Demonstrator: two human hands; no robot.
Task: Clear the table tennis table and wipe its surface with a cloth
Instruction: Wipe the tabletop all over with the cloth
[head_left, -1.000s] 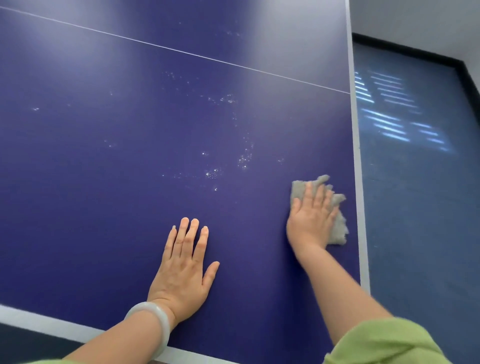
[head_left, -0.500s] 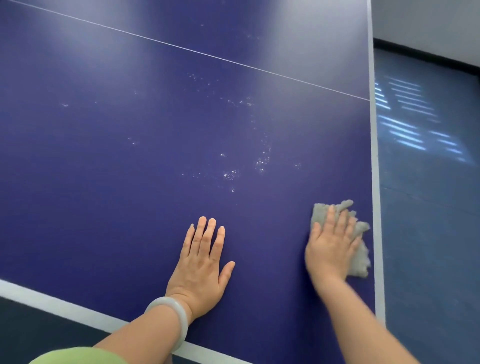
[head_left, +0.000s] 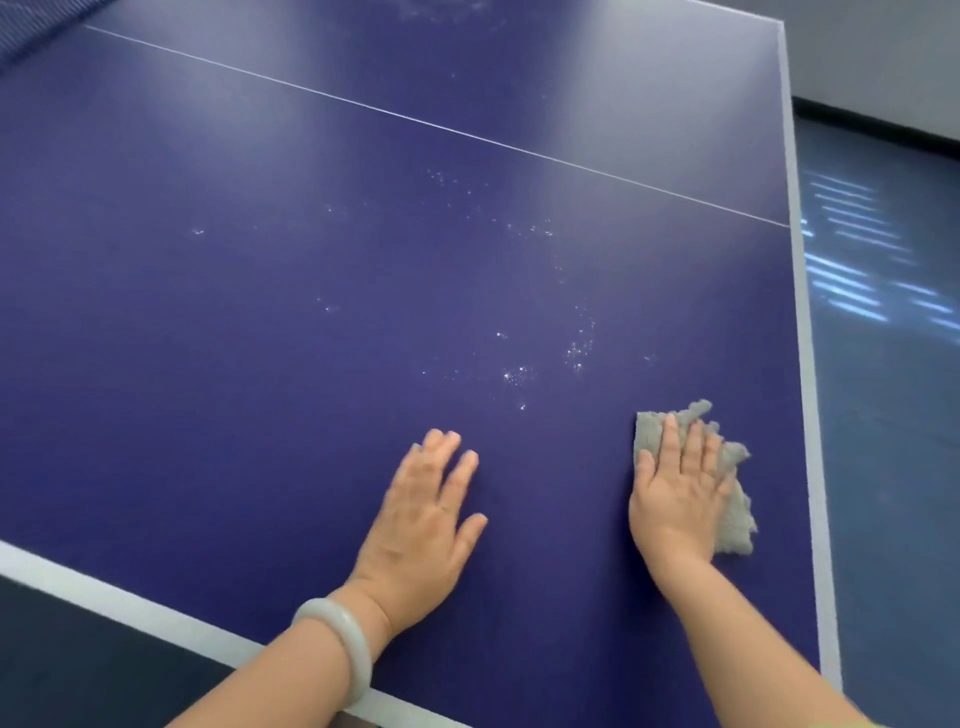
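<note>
while i watch through the head camera, the right hand (head_left: 675, 499) lies flat on the grey cloth (head_left: 735, 499), pressing it down onto the dark blue table tennis table (head_left: 260, 312). its fingers are straight and lie close side by side, not curled round the fabric. the crumpled edges of the cloth stick out past the fingertips and out from under the palm on the right.

just to the right of the cloth runs the table's white side stripe (head_left: 810, 415); cloth and stripe are near but apart, with a narrow band of blue between them. to the left of the cloth, with bare blue surface between, the left hand (head_left: 421, 519) rests palm down on the table. it is a little blurred, but i can make out the fingers stretched forward with small gaps between them and the thumb angled out toward the cloth. a pale bracelet (head_left: 337, 644) sits on that wrist.

beyond the cloth and to its left, pale specks (head_left: 519, 374) are scattered over the surface — whether wet or dry i cannot tell. farther beyond the cloth a thin white centre line (head_left: 467, 135) crosses the table. right of the cloth, past the stripe, lies blue floor (head_left: 893, 467) with streaks of light on it.
</note>
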